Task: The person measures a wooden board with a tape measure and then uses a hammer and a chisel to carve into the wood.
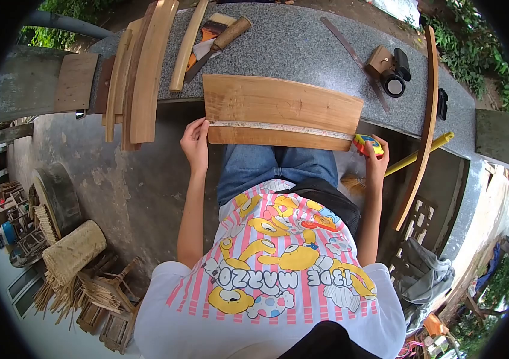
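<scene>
A wide wooden board lies across my lap, its far edge resting at the granite slab. Across its near half runs the pulled-out blade of a tape measure, roughly parallel to the long edges. My left hand pinches the blade's end at the board's left edge, thumb and forefinger closed there. At the right end, my right hand is wrapped round the yellow and red tape measure case, just beyond the board's right edge. Part of the case is hidden by the fingers.
On the granite slab lie a wood-handled chisel, a brush, a metal ruler and a small wooden block beside black round items. Several wooden strips overhang at left; a long curved strip leans at right.
</scene>
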Tool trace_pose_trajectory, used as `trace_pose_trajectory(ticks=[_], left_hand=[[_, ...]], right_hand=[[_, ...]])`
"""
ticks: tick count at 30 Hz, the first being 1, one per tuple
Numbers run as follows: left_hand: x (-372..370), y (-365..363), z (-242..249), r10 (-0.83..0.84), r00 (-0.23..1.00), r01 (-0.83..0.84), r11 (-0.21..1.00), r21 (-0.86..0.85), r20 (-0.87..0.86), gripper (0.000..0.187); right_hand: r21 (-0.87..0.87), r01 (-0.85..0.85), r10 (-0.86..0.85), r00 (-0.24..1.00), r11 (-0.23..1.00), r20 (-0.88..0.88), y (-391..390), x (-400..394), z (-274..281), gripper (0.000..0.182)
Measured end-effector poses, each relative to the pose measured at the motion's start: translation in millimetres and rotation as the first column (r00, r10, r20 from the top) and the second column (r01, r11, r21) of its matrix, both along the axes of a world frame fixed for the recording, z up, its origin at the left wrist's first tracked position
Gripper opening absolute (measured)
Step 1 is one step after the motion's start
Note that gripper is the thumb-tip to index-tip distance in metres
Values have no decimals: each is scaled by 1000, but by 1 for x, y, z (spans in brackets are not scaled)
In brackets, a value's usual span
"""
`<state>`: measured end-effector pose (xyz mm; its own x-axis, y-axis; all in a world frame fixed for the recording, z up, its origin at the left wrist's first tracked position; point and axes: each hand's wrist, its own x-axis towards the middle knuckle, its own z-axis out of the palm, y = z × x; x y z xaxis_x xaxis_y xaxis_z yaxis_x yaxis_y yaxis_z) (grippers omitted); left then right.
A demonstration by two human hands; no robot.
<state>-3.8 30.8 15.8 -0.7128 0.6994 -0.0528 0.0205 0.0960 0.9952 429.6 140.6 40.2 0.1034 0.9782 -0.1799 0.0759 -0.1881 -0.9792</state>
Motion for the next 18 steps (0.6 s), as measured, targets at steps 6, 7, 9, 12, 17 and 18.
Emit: trace_pose_trajectory(ticks=[6, 7, 9, 12, 17, 18], left_hand=[[-21, 7, 7, 61, 998, -61, 998, 25, 0, 21], [-28, 9, 6, 77, 996, -77, 997, 24, 37, 21], [-33, 13, 9, 81, 995, -82, 996, 21, 65, 21], [-24, 22, 13, 34, 997, -35, 999, 19, 69, 22], [-5, 34, 7, 18, 997, -21, 999, 28, 78, 21], [-4, 34, 7, 24, 997, -26, 999, 35, 77, 21]], right_hand=[[66, 43, -47, 997, 997, 65, 14, 10, 24, 36], [65, 56, -59, 997, 996, 40, 17, 16, 20, 36], [66, 72, -75, 997, 995, 30, 23, 16, 18, 36], [45, 71, -74, 995, 996, 70, 25, 10, 20, 37], [32, -19, 18, 999, 999, 30, 27, -9, 10, 37], [32, -5, 5, 1000, 999, -8, 27, -11, 10, 37]])
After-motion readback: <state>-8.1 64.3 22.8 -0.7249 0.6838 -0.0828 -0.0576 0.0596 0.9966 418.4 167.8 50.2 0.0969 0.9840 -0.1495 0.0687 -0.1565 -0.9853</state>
